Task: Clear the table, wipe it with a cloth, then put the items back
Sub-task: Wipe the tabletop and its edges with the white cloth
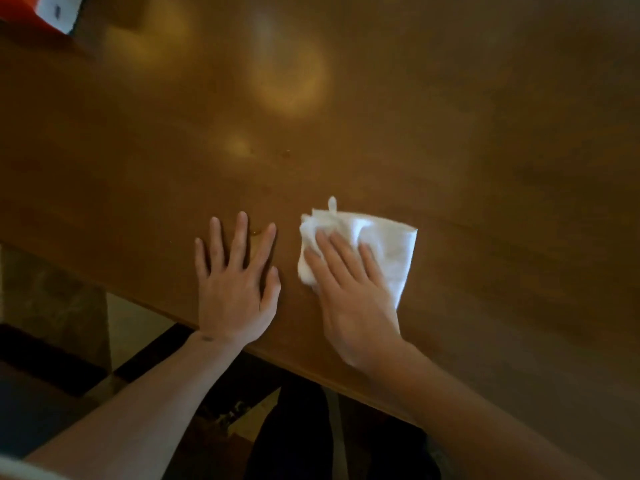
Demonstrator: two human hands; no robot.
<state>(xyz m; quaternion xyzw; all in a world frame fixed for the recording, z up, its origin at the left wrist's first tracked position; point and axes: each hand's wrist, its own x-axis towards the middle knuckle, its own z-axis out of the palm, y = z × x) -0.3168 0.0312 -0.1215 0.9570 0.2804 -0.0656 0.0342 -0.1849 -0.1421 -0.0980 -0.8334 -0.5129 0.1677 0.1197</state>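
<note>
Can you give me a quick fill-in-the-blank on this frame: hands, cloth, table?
1. The right hand presses a white ____ onto the wooden table.
2. The ____ hand lies flat on the bare wood with fingers spread.
3. The cloth is coloured ____.
4. An orange and white object shows at the top ____ corner.

Missing words: cloth; left; white; left

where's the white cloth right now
In the head view the white cloth lies on the wooden table near its front edge, right of centre, pressed flat under the right hand, beside the left hand.
</note>
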